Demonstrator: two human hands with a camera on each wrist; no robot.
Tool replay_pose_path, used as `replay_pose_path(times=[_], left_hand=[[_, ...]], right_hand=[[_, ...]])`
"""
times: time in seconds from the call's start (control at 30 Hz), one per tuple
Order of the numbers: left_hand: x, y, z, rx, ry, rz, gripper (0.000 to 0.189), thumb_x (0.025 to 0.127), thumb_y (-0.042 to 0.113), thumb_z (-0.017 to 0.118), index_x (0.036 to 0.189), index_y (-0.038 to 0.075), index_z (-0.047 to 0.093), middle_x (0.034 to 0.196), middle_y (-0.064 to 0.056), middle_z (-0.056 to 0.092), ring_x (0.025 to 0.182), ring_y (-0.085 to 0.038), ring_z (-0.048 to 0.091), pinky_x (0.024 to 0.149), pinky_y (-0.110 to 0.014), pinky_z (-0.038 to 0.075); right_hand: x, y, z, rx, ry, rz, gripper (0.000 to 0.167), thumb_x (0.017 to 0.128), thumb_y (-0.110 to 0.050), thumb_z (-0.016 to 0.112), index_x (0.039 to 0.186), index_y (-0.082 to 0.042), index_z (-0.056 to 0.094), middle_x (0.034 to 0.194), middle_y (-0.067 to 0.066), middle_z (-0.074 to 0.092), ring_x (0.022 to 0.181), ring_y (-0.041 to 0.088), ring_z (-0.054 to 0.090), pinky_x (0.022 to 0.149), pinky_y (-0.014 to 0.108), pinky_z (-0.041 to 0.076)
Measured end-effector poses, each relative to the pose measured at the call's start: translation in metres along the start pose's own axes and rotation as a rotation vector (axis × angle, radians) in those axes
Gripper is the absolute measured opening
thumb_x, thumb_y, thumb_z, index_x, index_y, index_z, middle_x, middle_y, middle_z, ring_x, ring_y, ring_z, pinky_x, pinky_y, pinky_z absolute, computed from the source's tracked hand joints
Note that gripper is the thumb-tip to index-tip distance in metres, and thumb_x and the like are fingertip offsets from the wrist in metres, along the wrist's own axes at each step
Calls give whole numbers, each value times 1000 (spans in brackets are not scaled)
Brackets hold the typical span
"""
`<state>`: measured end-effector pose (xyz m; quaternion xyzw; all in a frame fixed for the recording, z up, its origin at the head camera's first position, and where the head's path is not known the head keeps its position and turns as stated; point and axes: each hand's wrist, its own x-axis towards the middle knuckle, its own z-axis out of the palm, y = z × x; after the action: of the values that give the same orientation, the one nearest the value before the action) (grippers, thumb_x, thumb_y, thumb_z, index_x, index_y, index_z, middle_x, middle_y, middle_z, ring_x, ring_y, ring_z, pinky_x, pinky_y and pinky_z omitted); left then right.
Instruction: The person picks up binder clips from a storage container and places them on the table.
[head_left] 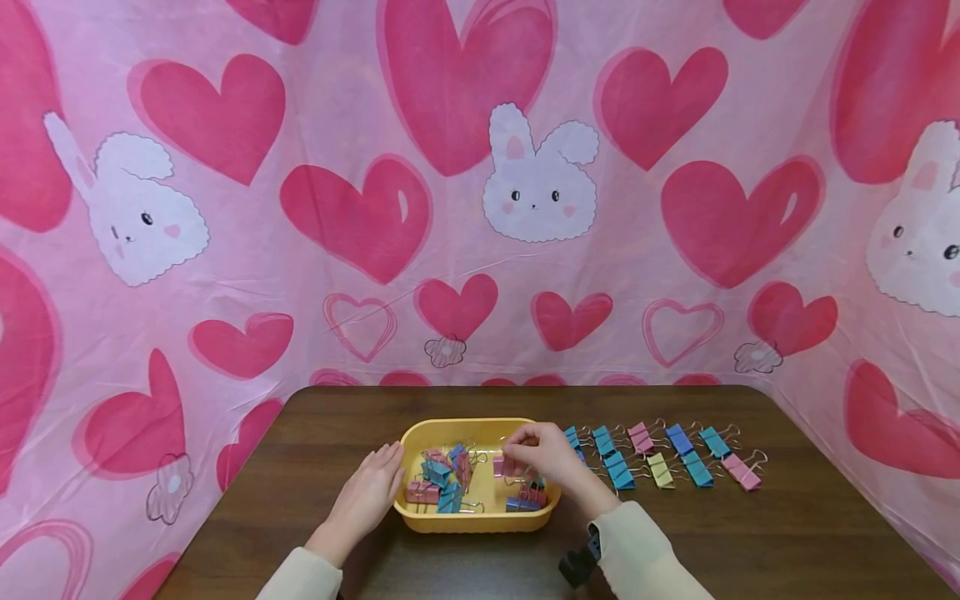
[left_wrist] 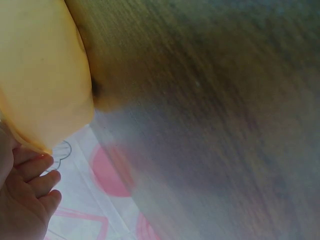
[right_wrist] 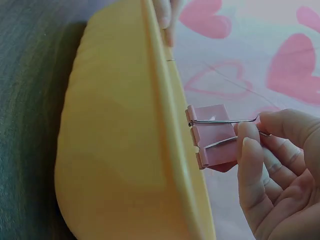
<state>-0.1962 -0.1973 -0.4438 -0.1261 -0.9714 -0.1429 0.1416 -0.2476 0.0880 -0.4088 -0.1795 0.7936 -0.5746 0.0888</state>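
Observation:
A yellow plastic tray (head_left: 480,523) holds a jumble of pink, teal and blue binder clips (head_left: 437,471). My right hand (head_left: 546,457) is over its right part and pinches a pink binder clip (right_wrist: 215,131) by the wire handles between thumb and fingers. In the right wrist view that clip hangs just past the tray's rim, its spine toward the tray. My left hand (head_left: 367,492) rests against the tray's left edge with fingers extended; in the left wrist view its fingertips (left_wrist: 44,162) touch the rim from outside.
Right of the tray, binder clips (head_left: 696,469) in teal, pink, blue and yellow lie in two rows on the brown wooden table (head_left: 750,550). A black wrist device (head_left: 581,562) sits by the right sleeve. Behind the table hangs a pink cloth (head_left: 450,250) with hearts and rabbits.

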Motion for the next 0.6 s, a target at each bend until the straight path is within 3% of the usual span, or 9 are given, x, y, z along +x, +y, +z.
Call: replay_pose_path(times=[0.27,0.6], left_hand=[[0,1,-1,-7,-19,-14,41,91,17,57,124,-6,54,129,-20,50,121,-35,43,103,-47,29],[0,2,-1,-7,-20,-11,41,90,17,58,124,-6,54,129,-20,50,121,-35,44,104,-46,29]], right_hand=[[-10,-2,-16,29,54,20,22,84,-21,68,88,1,65,68,8,64,60,33,61,56,48,54],[-25,-2,-35,76,145,15,18,86,-12,65,86,5,63,67,12,63,53,19,57,49,34,53]])
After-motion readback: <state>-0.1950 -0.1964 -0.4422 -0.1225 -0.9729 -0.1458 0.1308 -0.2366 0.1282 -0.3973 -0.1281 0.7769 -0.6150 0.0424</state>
